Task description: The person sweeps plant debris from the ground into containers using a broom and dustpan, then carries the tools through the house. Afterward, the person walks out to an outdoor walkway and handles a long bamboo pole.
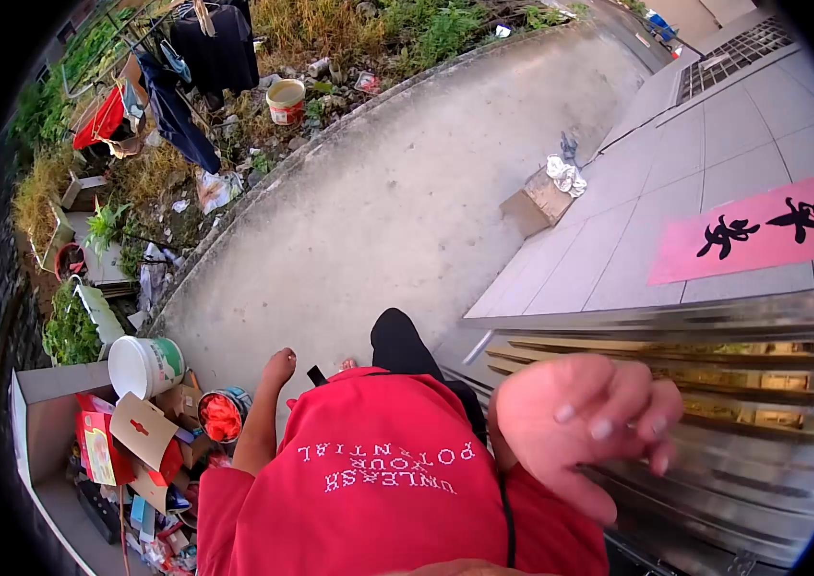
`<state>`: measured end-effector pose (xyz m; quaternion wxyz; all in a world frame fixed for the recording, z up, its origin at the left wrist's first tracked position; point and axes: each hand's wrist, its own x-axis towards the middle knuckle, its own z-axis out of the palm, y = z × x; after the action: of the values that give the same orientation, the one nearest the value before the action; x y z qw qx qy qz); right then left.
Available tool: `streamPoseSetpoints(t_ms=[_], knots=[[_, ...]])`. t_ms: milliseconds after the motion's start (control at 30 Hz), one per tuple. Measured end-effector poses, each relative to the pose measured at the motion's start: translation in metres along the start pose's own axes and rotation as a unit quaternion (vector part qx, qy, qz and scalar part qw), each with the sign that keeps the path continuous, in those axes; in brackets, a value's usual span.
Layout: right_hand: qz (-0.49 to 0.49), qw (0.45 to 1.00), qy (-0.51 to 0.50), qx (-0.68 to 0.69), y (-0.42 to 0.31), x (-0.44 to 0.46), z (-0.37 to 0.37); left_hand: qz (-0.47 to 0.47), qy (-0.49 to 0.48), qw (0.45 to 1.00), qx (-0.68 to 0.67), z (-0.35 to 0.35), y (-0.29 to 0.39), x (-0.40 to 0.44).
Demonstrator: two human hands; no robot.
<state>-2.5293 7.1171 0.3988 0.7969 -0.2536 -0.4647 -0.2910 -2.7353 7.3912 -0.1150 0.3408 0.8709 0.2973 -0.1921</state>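
My right hand (pixel 585 422) is raised in front of the shiny metal door (pixel 714 461), large and close to the camera. Its fingers are loosely bent and apart, the thumb stands away from them, and nothing is in it. Whether it touches the door I cannot tell. My left hand (pixel 280 367) hangs low beside my body, small in view, its fingers curled in with nothing seen in them. A small dark rectangular object (pixel 317 375) shows at the edge of my red shirt (pixel 378 509), apart from that hand. My dark-clad knee (pixel 397 336) juts forward.
A concrete path (pixel 397 182) runs ahead between a weedy bank and a tiled wall (pixel 637 221) with a pink banner (pixel 762 230). By the wall sits a cardboard box (pixel 537 204). At left stand a white bucket (pixel 145 368), opened cartons (pixel 143 432) and a bin with orange-red contents (pixel 222 418).
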Motion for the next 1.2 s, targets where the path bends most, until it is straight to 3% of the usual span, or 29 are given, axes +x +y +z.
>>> streamPoseSetpoints(t_ms=[100,233,267,367,500,567,633,700,800,967,1033,1133,1200], knots=[[-0.157,0.986,-0.025,0.047,0.054,0.029,-0.009,-0.012,-0.02,0.999,-0.022,0.006,0.017,0.039],[-0.257,0.959,-0.011,0.117,0.138,0.066,-0.036,-0.075,-0.085,0.993,-0.037,0.027,0.04,0.076],[-0.243,0.963,-0.012,0.115,0.157,0.076,-0.045,-0.1,-0.122,0.986,-0.051,0.027,0.048,0.084],[-0.199,0.974,-0.04,0.102,0.205,0.111,-0.071,-0.154,-0.05,0.977,-0.142,0.013,0.091,0.132],[-0.171,0.962,-0.127,0.17,0.284,0.134,-0.111,-0.072,-0.049,0.996,0.02,-0.047,0.162,0.207],[-0.11,0.984,-0.097,0.098,0.294,0.143,-0.128,-0.104,-0.014,0.994,-0.013,-0.08,0.201,0.239],[-0.117,0.989,-0.052,0.08,0.334,0.156,-0.127,-0.102,0.028,0.989,-0.101,-0.097,0.228,0.272],[-0.181,0.977,0.013,0.109,0.39,0.169,-0.116,-0.066,0.036,0.992,-0.104,-0.087,0.222,0.313],[-0.197,0.972,-0.013,0.126,0.448,0.175,-0.116,-0.097,0.0,0.988,-0.119,-0.116,0.22,0.368],[-0.254,0.966,-0.028,0.036,0.539,0.168,-0.115,-0.106,-0.02,0.987,-0.118,-0.173,0.205,0.498],[-0.295,0.955,-0.007,0.002,0.584,0.171,-0.108,-0.096,-0.051,0.993,-0.042,-0.219,0.219,0.533],[-0.154,0.976,-0.132,0.08,0.635,0.165,-0.109,-0.053,-0.067,0.996,0.015,-0.279,0.235,0.589],[-0.218,0.971,-0.092,0.026,0.669,0.171,-0.11,-0.039,-0.076,0.996,0.015,-0.291,0.225,0.626]])
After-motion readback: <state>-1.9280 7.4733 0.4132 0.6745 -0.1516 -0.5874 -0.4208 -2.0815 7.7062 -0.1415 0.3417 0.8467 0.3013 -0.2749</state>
